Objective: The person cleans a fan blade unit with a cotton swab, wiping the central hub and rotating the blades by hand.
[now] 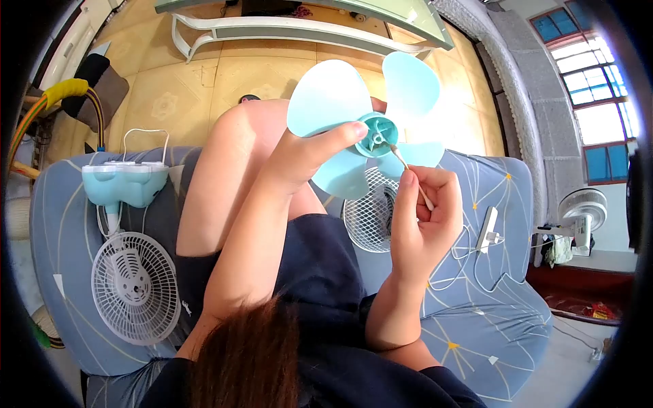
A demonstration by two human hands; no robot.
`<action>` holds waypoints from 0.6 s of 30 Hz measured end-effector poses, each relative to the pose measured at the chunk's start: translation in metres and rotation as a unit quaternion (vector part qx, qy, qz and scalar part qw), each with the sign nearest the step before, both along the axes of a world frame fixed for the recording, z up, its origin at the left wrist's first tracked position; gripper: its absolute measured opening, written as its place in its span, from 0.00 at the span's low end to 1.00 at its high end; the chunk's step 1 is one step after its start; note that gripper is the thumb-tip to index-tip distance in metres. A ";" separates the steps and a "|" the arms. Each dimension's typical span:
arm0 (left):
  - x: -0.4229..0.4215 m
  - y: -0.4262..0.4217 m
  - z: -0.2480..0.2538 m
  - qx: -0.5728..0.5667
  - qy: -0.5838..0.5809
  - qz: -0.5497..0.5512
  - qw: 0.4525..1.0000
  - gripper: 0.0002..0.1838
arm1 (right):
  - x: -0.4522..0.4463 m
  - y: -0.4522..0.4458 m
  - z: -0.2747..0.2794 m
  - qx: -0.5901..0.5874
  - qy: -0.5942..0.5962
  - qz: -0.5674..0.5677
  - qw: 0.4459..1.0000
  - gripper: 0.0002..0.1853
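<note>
A light blue fan blade (330, 95) with four vanes is held up above the lap, its round hub (377, 134) facing me. My left hand (306, 153) grips it beside the hub, thumb on the hub's rim. Between the thumb and fingers of my right hand (428, 204) is a cotton swab (400, 158), its upper tip at the lower right part of the hub. Below the blade, a white mesh fan guard (367, 217) lies on the sofa, partly hidden by the blade and my right hand.
On the sofa (503, 319), a fan body with a light blue base (129, 183) and white rear grille (136, 289) lies at left. A white power strip (488, 230) with cables is at right. A glass-topped table (306, 30) stands ahead; another fan (583, 209) is far right.
</note>
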State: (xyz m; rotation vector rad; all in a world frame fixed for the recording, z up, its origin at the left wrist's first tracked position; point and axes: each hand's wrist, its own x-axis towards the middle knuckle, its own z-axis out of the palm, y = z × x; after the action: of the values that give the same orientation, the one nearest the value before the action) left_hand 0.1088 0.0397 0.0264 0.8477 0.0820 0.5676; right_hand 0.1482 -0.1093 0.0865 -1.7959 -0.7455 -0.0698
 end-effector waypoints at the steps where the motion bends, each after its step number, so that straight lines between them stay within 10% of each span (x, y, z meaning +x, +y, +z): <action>1: -0.001 0.000 0.000 0.000 -0.004 -0.010 1.000 0.22 | 0.001 0.001 0.000 -0.013 -0.017 -0.007 1.000 0.03; 18: 0.001 -0.006 0.002 0.105 0.007 0.074 0.992 0.23 | 0.010 0.027 -0.021 -0.095 -0.148 -0.060 0.983 0.04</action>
State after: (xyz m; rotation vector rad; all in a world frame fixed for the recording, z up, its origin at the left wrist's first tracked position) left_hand 0.1095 0.0332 0.0282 1.0562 0.0990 0.7179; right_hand 0.1578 -0.0827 0.0650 -2.0377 -0.8766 -0.3629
